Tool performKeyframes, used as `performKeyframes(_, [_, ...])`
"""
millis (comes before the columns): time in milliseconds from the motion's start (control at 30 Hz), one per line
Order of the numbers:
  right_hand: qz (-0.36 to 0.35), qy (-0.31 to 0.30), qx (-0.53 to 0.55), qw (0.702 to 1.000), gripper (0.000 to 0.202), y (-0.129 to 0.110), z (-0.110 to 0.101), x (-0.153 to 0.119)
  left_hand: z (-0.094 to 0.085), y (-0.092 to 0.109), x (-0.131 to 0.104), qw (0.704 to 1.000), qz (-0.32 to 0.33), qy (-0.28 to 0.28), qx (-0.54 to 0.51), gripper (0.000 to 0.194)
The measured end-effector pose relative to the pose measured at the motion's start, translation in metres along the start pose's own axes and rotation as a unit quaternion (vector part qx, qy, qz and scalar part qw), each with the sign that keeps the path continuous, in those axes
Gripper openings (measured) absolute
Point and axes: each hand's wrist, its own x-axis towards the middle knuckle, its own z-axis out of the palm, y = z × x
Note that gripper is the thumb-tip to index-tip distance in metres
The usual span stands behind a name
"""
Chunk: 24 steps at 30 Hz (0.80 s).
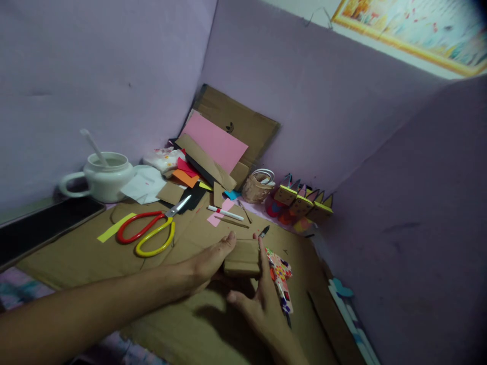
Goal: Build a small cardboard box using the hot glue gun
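- Two bare hands meet around a small folded cardboard piece (242, 257) just below the middle of the frame, on a big cardboard sheet (91, 253) that covers the work surface.
- Left hand (207, 263) reaches in from 8 o'clock; its thumb lies along the piece's top left edge, pinching it against fingers hidden beneath.
- Right hand (262, 299) rises from 6 o'clock, fingers straight and pressed together, flat against the piece's right end.
- Patterned paper (279, 276) lies just beside the right hand at 3 o'clock.
- Scissors (150, 230) with red and yellow handles lie at 10 o'clock of the piece, well apart.
- White marker (225, 213) lies at 12 o'clock, near pink scraps.
- White cup (101, 177) stands far off at 10 o'clock.
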Motion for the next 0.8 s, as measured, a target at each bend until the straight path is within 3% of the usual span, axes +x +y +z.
performKeyframes(100, [0.002, 0.054, -0.007, 0.999, 0.104, -0.003, 0.001, 0.006, 0.001, 0.002, 0.007, 0.997, -0.061, 0.009, -0.042, 0.059])
performKeyframes(167, [-0.004, 0.093, -0.066, 0.993, 0.105, -0.003, 0.003, 0.008, 0.004, 0.002, 0.009, 0.993, -0.089, 0.003, -0.072, 0.06])
performKeyframes(300, [0.0, 0.138, -0.177, 0.974, 0.103, -0.003, 0.008, 0.009, 0.009, -0.001, 0.008, 0.989, -0.088, -0.048, -0.111, 0.059])
performKeyframes(433, [0.062, 0.188, -0.1, 0.975, 0.084, -0.004, 0.003, 0.01, 0.007, -0.001, 0.003, 0.994, -0.067, -0.081, -0.036, 0.064])
performKeyframes(533, [0.107, 0.161, 0.071, 0.979, 0.08, -0.007, -0.011, 0.009, -0.004, 0.008, 0.0, 0.99, 0.051, -0.039, 0.127, 0.083])
performKeyframes(600, [0.092, 0.11, 0.144, 0.979, 0.081, -0.01, -0.02, 0.009, -0.009, 0.017, -0.001, 0.965, 0.115, -0.067, 0.226, 0.107])
performKeyframes(700, [0.055, 0.053, 0.166, 0.983, 0.081, -0.013, -0.027, 0.007, -0.009, 0.029, -0.005, 0.936, 0.095, -0.182, 0.285, 0.09])
performKeyframes(800, [0.04, 0.034, 0.13, 0.99, 0.079, -0.013, -0.028, 0.006, -0.002, 0.034, -0.011, 0.915, 0.11, -0.161, 0.353, 0.074])
